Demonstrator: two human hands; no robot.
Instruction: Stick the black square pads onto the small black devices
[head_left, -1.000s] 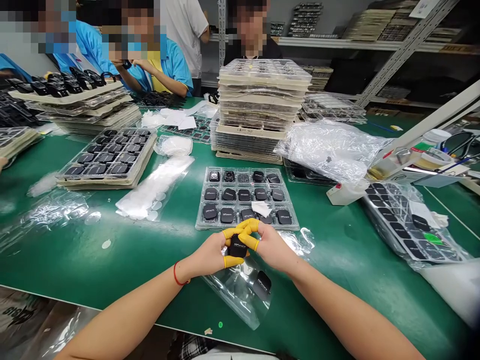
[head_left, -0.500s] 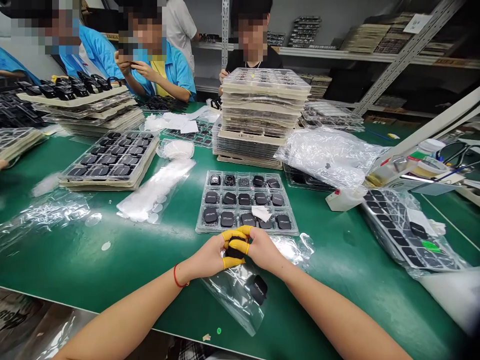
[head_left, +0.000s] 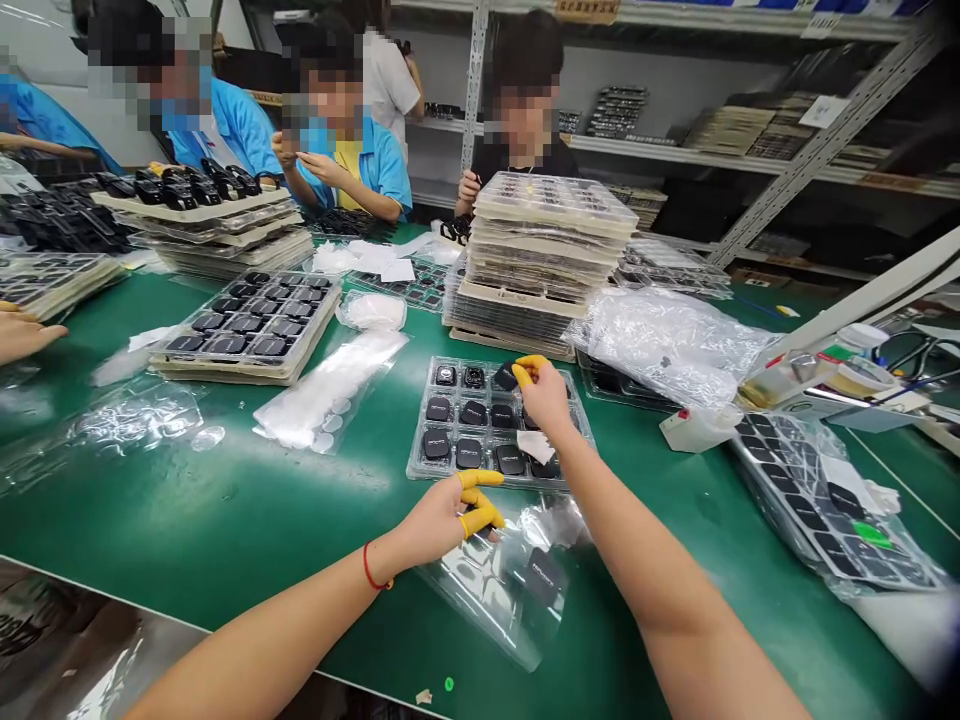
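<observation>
Behind the tray [head_left: 420, 466] stands a tall tray stack [head_left: 551, 255]; a white scrap [head_left: 534, 445] partly covers the front row. Our outstretched right hand [head_left: 545, 397] pinches a black square piece [head_left: 505, 377] at the back row. Our left hand [head_left: 439, 518] curls above clear plastic [head_left: 487, 605], its grip we cannot tell.

Before you, the plastic sheet [head_left: 487, 605] lies toward the near edge of the table [head_left: 247, 540], your left hand [head_left: 439, 522] at its far end. Behind it sits the front tray [head_left: 415, 464], your right hand [head_left: 543, 398] over its far edge. Beyond that edge stands the rear stack [head_left: 536, 265], the plastic bag [head_left: 667, 345] right of it. Left of the front tray come the film strip [head_left: 322, 385], then the left stack [head_left: 232, 372]; well right lies the bagged tray [head_left: 795, 480].
</observation>
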